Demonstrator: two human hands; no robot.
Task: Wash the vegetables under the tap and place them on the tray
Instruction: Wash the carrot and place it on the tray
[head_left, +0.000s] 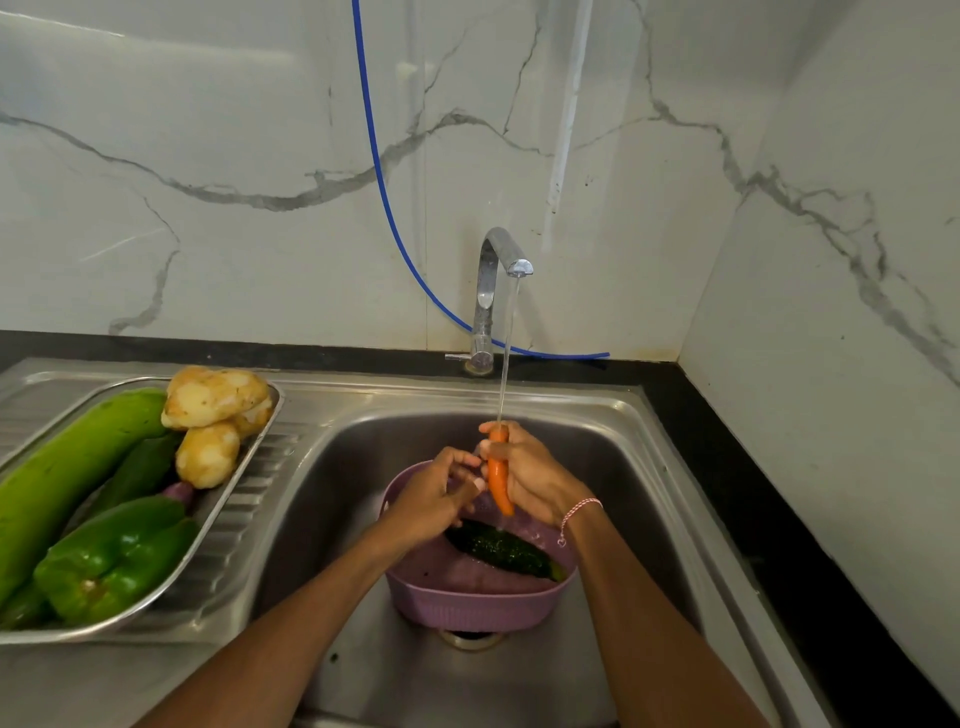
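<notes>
Nearest the viewer, a round lilac plastic colander (470, 605) stands in the stainless steel sink (613, 467), over the drain, and holds one dark green cucumber (501, 552) lying across its bottom, apparently not yet washed. Just above it the washing step is in hand: the right hand (535, 480) is wrapped round a slim orange carrot (500, 486), held nearly upright with its tip down, while the left hand (434, 496), fingers loosely curled and holding nothing of its own, touches the carrot's side as if rubbing it. The thin stream from the chrome tap (493, 280) lands on the carrot's top end. Once rinsed, the carrot must travel left, clear of the sink edge, to the oblong steel tray (228, 512) on the draining board of the worktop. That tray is crowded already: a long pale green gourd (67, 470), a green bell pepper (111, 558), pale yellow potatoes (213, 397) at its far end, and a purplish vegetable, mostly hidden. Little free room remains, so the carrot probably goes on top.
</notes>
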